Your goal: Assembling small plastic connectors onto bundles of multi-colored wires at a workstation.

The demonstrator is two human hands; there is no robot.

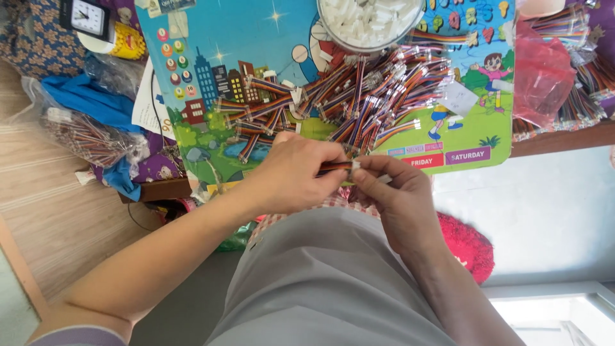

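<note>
While the left hand (291,173) pinches a short multicoloured ribbon cable (334,167) between thumb and fingers, the right hand (397,195) closes its fingertips on the cable's white connector end (355,165), apparently to steady it for close work above the lap. Both hands meet, wrists bent inward, just in front of the bench (192,138), where a heap of like cables (346,102) and a bowl of white connectors (368,22) lie within reach.

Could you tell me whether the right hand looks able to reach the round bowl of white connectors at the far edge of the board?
Probably yes. The right hand is pinching a wire bundle with the left hand. Only the low pile of ribbon wires lies before the bowl of white connectors, and nothing tall blocks the way.
</note>
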